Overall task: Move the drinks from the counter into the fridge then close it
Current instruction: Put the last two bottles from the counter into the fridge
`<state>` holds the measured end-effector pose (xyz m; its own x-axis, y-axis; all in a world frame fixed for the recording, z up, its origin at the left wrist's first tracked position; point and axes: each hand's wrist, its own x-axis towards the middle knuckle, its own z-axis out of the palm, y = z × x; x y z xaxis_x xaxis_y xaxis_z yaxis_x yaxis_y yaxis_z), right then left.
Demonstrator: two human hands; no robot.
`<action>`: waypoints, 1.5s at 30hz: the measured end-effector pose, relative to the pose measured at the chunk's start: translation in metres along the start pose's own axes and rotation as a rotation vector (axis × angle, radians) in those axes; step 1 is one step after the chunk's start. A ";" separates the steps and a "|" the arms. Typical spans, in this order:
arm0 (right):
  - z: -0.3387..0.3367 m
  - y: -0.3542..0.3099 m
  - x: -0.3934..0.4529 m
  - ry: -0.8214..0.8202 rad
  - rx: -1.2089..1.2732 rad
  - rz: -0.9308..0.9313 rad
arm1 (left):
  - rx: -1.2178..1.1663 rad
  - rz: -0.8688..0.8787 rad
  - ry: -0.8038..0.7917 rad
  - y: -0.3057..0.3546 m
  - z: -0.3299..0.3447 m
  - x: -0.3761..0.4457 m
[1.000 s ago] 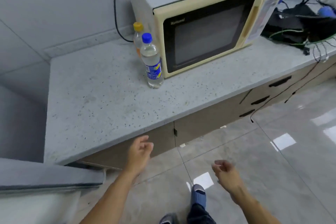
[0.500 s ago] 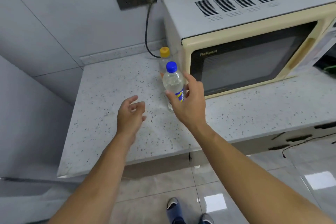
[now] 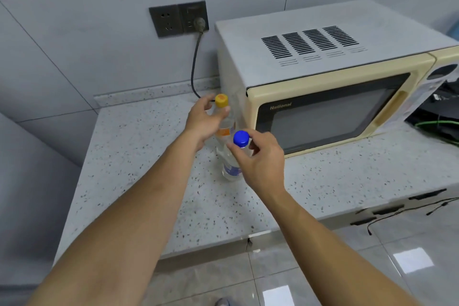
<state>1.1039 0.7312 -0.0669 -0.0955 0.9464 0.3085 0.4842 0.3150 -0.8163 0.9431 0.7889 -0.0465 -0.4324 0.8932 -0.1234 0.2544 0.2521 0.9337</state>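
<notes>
Two clear plastic bottles stand on the speckled counter (image 3: 139,181) just left of the microwave. The rear bottle (image 3: 224,129) has a yellow cap and an orange label; my left hand (image 3: 202,122) wraps round its upper part just below the cap. The front bottle (image 3: 232,170) has a blue cap and a blue label; my right hand (image 3: 260,159) grips its neck and shoulder, with fingers under the cap. The fridge is not in view.
A cream microwave (image 3: 330,87) fills the counter to the right of the bottles, its cord running up to a dark wall socket (image 3: 178,18). Black items and green cable (image 3: 439,126) lie at the far right. Below the counter are drawers and a glossy tiled floor.
My left hand reached forward from the counter and took the yellow-capped bottle. My right hand closed on the blue-capped bottle's neck. The camera moved closer.
</notes>
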 end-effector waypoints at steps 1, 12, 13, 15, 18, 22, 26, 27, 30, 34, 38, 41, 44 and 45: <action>-0.003 0.004 -0.007 0.024 0.032 0.002 | 0.020 0.005 -0.016 -0.002 0.003 0.001; -0.021 0.021 -0.036 -0.052 0.270 0.132 | -0.131 0.115 0.231 -0.038 -0.011 -0.065; -0.023 0.021 -0.037 -0.064 0.265 0.124 | -0.146 0.130 0.254 -0.040 -0.016 -0.075; -0.028 0.018 -0.038 -0.085 0.235 0.090 | -0.167 0.146 0.280 -0.042 -0.030 -0.091; -0.030 0.012 -0.040 -0.154 0.192 0.051 | -0.169 0.094 0.274 -0.051 -0.050 -0.111; -0.029 0.012 -0.047 -0.155 0.201 0.033 | -0.172 0.109 0.246 -0.071 -0.055 -0.135; -0.028 0.029 -0.062 -0.161 0.238 0.086 | -0.128 0.164 0.191 -0.089 -0.056 -0.138; -0.025 0.035 -0.068 -0.184 0.245 0.106 | -0.133 0.155 0.162 -0.096 -0.056 -0.137; -0.011 0.052 -0.085 -0.201 0.280 0.204 | -0.098 0.075 0.093 -0.124 -0.047 -0.136; 0.006 0.063 -0.085 -0.174 0.226 0.304 | -0.079 -0.020 0.084 -0.153 -0.035 -0.133; 0.017 0.072 -0.083 -0.166 0.219 0.363 | -0.120 -0.019 0.087 -0.161 -0.031 -0.135; 0.017 0.072 -0.085 -0.173 0.236 0.382 | -0.153 -0.027 0.096 -0.161 -0.035 -0.151; 0.010 0.071 -0.094 -0.193 0.243 0.368 | -0.213 -0.081 0.108 -0.165 -0.041 -0.183; 0.008 0.071 -0.101 -0.223 0.251 0.360 | -0.239 -0.098 0.103 -0.167 -0.043 -0.197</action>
<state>1.1411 0.6584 -0.1595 -0.1577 0.9819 -0.1049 0.2989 -0.0538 -0.9528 0.9491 0.5548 -0.1637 -0.5337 0.8232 -0.1937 0.0007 0.2294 0.9733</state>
